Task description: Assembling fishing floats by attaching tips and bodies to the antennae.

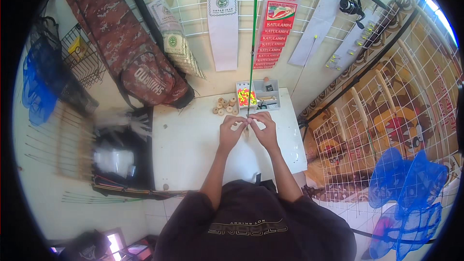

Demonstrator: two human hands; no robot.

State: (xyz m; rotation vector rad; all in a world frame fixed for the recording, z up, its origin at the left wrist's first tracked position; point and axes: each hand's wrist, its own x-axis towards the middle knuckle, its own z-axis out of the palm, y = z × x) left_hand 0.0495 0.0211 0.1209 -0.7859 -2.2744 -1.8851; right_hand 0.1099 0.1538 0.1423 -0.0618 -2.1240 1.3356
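My left hand point(233, 132) and my right hand point(265, 131) meet over the white table, thumbs and fingertips pinched together. Between them comes the lower end of a thin green fishing rod point(252, 43), which runs up and away past the table's far edge. Both pinches close at that end; any fine line there is too small to see. A small tan piece point(247, 134) shows just under the fingers, its kind unclear. Beyond my left hand lie several wooden spools point(225, 106). A grey divided tray point(268, 108) stands behind my hands, with bright yellow and red-orange small pieces point(247, 97) in one compartment.
The white table point(186, 140) spreads beneath my hands. A camouflage rod bag point(121, 38) leans at the left. Red packets point(276, 24) hang on the back wall grid, a reel point(352, 6) at upper right. Blue nets point(408, 179) hang at the right; a black case point(123, 157) is left.
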